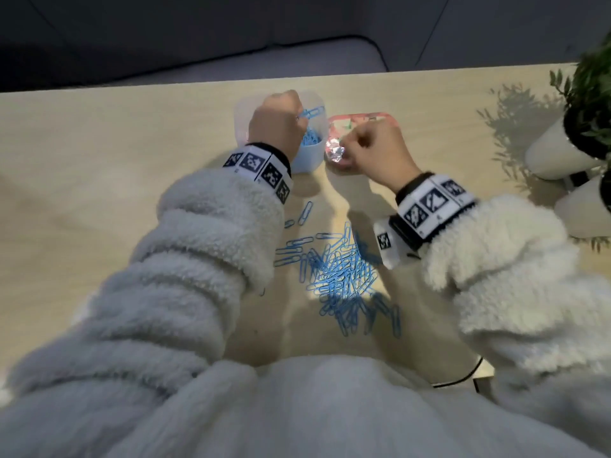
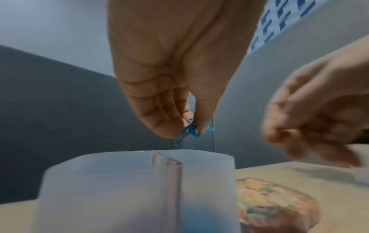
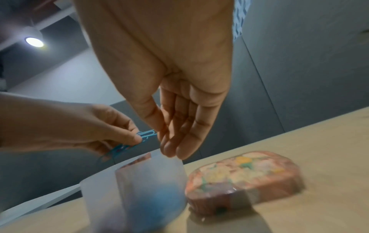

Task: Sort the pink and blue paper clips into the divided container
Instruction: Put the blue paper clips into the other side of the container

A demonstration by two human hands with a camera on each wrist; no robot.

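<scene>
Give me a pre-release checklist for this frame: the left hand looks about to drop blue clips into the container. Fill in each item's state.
1. Left hand pinches blue paper clips: ok.
2. Clips held above the divided container, not touching its rim: ok.
3. Clips are over the compartment that already shows blue: ok in the head view.
4. Right hand is out of the drop path: not ok; its straight fingertips hang by the container's rim, holding nothing.
5. Pink clips in the other compartment: cannot tell; the frosted wall blurs it.
6. Loose blue pile still to sort on the table: ok.
</scene>
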